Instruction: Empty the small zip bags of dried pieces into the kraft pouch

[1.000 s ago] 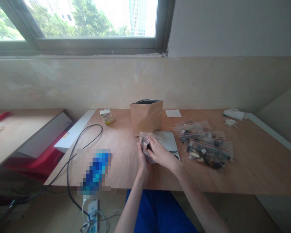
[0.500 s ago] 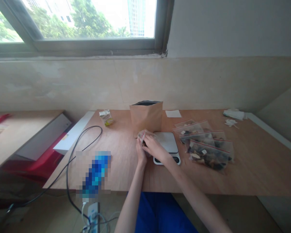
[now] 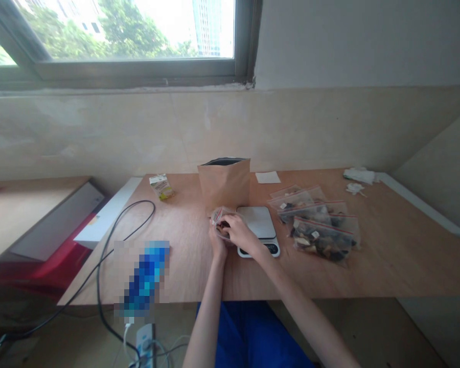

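A clear zip bag (image 3: 227, 210) with a red seal line and dark dried pieces inside is between my hands, just in front of a brown kraft paper pouch (image 3: 225, 184). My left hand (image 3: 216, 240) is closed around the bag's left side from below. Over the bag's open mouth, my right hand (image 3: 235, 228) has its fingers bent in at the contents; what they pinch is too small to make out. A white kitchen scale (image 3: 257, 222) lies beside and partly under my right wrist. The pouch stands upright with its top open.
Several filled zip bags (image 3: 322, 240) lie heaped right of the scale. White paper (image 3: 268, 177), a small carton (image 3: 161, 187) and crumpled tissue (image 3: 355, 189) sit farther back. A blurred blue object (image 3: 145, 278) and black cable (image 3: 99, 266) are at left.
The view has shifted slightly, moving everything a little left. My right fingers have moved to the bag's mouth, which now shows more open with its dark contents visible.
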`<move>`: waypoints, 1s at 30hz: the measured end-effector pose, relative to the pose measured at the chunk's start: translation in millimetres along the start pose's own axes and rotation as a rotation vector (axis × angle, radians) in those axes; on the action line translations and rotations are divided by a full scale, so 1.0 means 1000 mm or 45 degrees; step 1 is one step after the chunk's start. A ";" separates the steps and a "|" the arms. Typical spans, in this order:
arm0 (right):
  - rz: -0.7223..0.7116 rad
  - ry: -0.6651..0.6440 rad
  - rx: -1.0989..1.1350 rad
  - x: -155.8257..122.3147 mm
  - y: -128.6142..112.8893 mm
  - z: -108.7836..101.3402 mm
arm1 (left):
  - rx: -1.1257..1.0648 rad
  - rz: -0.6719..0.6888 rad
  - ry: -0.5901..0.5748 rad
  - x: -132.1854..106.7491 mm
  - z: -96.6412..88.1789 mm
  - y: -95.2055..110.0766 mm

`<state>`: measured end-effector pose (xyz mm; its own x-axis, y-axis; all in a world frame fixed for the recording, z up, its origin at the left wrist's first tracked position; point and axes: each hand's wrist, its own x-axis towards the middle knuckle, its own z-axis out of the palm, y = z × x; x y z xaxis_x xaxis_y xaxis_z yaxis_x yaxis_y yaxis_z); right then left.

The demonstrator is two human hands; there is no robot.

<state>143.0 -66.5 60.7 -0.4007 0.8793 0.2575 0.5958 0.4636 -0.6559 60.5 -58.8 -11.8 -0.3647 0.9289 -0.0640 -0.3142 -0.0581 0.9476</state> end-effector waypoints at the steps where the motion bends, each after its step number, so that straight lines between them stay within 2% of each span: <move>1: 0.026 0.042 0.064 -0.001 -0.001 -0.002 | -0.042 -0.005 0.025 0.000 0.000 0.000; 3: 0.077 0.116 0.206 -0.003 -0.004 -0.007 | -0.186 -0.048 0.065 0.000 0.003 0.002; 6: 0.089 0.212 0.432 -0.005 -0.009 -0.019 | -0.424 -0.196 0.043 -0.003 0.006 0.008; 10: -0.068 0.422 0.629 0.013 -0.021 -0.052 | -0.659 -0.315 0.065 -0.004 0.008 0.018; 14: -0.334 0.717 0.492 0.061 -0.029 -0.090 | -0.792 -0.286 0.093 -0.001 0.003 0.018; 16: -0.410 0.752 0.284 0.087 -0.027 -0.099 | -0.831 -0.292 0.101 0.000 0.001 0.016; 18: -0.436 0.695 0.087 0.107 -0.020 -0.101 | -0.844 -0.297 0.103 0.001 0.000 0.014; 21: -0.441 0.625 -0.062 0.122 -0.007 -0.096 | -0.843 -0.297 0.089 0.001 0.001 0.015; 25: -0.433 0.641 -0.061 0.125 0.002 -0.092 | -0.865 -0.309 0.070 -0.001 0.004 0.021; 30: -0.343 0.696 -0.061 0.126 -0.002 -0.094 | -0.891 -0.313 0.053 -0.002 0.005 0.022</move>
<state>156.6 53.8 161.1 -0.1340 0.6531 0.7453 0.5586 0.6710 -0.4876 58.6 -60.4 11.0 -0.2403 0.9314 -0.2735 -0.8709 -0.0824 0.4845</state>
